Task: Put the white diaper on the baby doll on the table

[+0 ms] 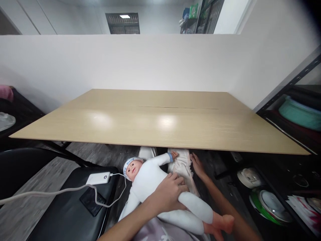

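A baby doll [147, 177] in a white suit and white cap lies on my lap below the table edge, head to the left, bare feet to the lower right. My left hand [169, 194] rests over the doll's belly and hip, fingers curled around the body. My right hand [197, 164] reaches under the table edge, fingers stretched out beside a pale folded cloth [182, 164] that lies next to the doll's raised arm.
A light wooden table [160, 117] spans the view in front of a white wall. At left stands a black chair [67, 207] carrying a white power bank [98, 178] with a cable. Black shelving at right holds a teal bowl [299, 113] and lidded pots [269, 206].
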`<state>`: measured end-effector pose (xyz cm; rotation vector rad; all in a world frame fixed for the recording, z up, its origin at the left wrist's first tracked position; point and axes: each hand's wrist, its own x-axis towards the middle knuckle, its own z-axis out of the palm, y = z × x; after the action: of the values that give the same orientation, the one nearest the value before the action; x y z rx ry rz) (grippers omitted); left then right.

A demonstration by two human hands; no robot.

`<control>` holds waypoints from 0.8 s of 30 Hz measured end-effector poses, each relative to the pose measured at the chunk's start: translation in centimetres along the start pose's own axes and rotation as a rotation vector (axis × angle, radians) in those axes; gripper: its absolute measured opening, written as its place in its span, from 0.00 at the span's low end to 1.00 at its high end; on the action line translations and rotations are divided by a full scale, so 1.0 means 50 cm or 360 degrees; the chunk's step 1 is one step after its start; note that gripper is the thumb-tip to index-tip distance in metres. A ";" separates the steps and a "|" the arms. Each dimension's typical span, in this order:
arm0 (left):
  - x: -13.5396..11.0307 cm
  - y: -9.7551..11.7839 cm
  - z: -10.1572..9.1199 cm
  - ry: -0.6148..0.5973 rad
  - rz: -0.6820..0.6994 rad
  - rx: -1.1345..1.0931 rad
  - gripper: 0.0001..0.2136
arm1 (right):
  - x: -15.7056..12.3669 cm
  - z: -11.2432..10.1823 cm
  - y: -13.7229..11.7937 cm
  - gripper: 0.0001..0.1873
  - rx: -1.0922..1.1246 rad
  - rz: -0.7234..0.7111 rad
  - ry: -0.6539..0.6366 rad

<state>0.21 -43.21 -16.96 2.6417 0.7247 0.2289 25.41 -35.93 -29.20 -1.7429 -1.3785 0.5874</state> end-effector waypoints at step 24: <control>-0.111 0.014 -0.021 0.0503 -0.0007 -0.0192 0.23 | -0.021 0.141 -0.402 0.26 -0.0463 -0.1254 -0.1141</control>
<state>-4.49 -46.29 -16.01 2.5157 0.7872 0.6788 8.29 -33.42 -16.73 -1.0361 -2.5700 0.5889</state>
